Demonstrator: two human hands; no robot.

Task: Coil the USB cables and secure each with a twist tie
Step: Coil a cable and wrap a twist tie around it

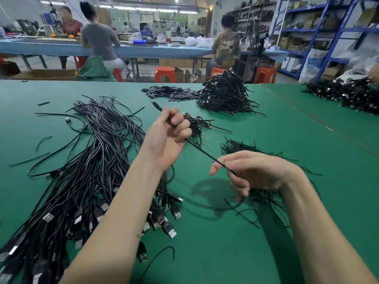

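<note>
We are pinching one black cable (205, 153) between thumb and fingers of our left hand (167, 136), fingers curled round it, its plug end (156, 106) sticking out past the knuckles toward the far left. From that grip the cable is running taut, down and to the right, straight into our right hand (252, 171), whose thumb and fingers are closing round it near the table. So its long axis is lying diagonally, far-left to near-right, and both hands are already on it. We cannot tell where its free tail goes beyond the right hand. We judge that coiling is just starting, the right hand being the one placed to feed the loops toward the left.

Under and just right of the right hand, a loose heap of thin twist ties (264, 197) is lying within easy reach. Left of our left forearm, one big bundle of uncoiled cables (88, 160) is fanning out, plugs toward us; too many to count. Just beyond the left hand a small clump of tied cables (198, 124) is sitting, and farther off one tall pile of finished coils (223, 95), with another pile (348, 95) at the far right of the green table (266, 124). Three people are working at the far bench.
</note>
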